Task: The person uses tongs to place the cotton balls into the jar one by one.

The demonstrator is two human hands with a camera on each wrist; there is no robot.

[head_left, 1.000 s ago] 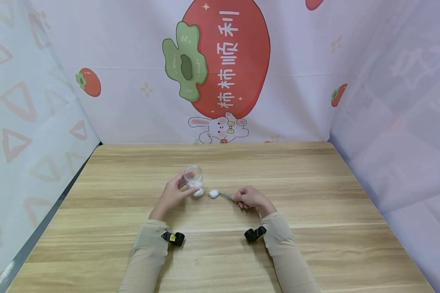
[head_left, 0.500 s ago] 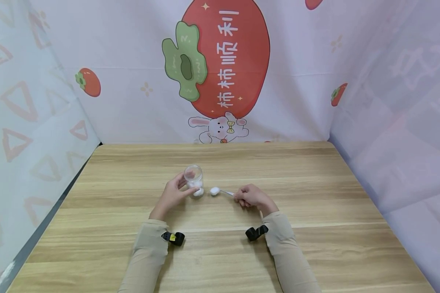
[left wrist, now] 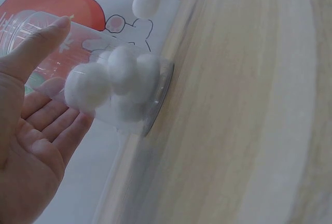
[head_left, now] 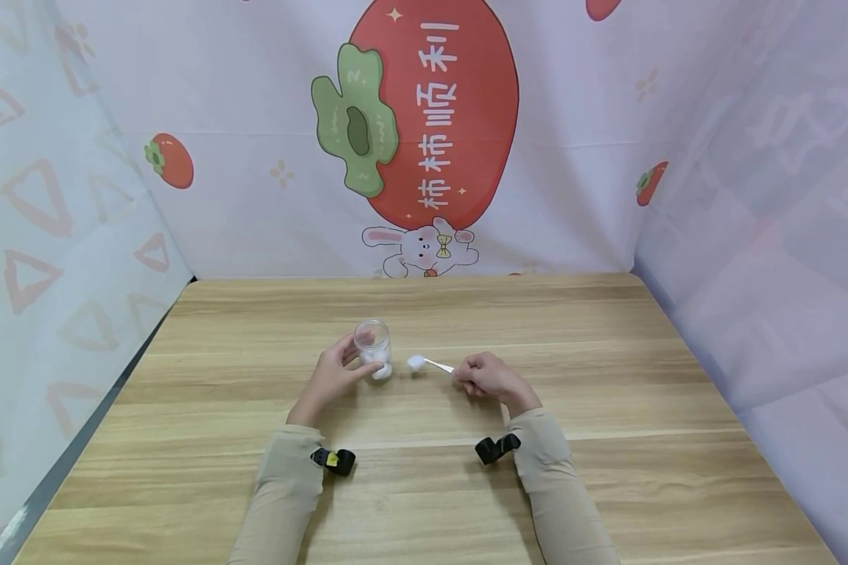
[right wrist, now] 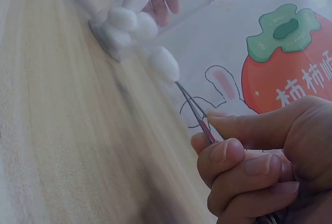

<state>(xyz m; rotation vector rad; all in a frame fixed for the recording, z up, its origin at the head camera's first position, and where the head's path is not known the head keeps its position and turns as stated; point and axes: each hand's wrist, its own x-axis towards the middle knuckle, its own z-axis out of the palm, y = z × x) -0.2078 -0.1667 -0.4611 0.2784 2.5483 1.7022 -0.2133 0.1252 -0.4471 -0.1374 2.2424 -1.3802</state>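
Note:
My left hand [head_left: 334,374] holds a clear, lidless jar [head_left: 372,322] upright on the table, thumb on one side and fingers on the other. Several white cotton balls [left wrist: 123,71] lie in the lower part of the jar. Pinched between the thumb and fingers of my right hand [head_left: 486,377] is a pair of metal tweezers [right wrist: 193,103]. At the tweezers' tips hangs one cotton ball [right wrist: 164,64], raised above the table just right of the jar. In the left wrist view this lifted cotton ball [left wrist: 147,2] shows beyond the jar's base.
Both hands work over a wood-grain table [head_left: 424,502]. Behind it hangs a white cloth backdrop [head_left: 240,212] printed with a big red persimmon and a rabbit. More printed cloth closes off the left and right sides. Each sleeve carries a black wrist camera [head_left: 339,461].
My right hand has raised the tweezers and the cotton ball slightly off the table; the tweezers now slope down more toward the hand. The left hand and jar stay in place.

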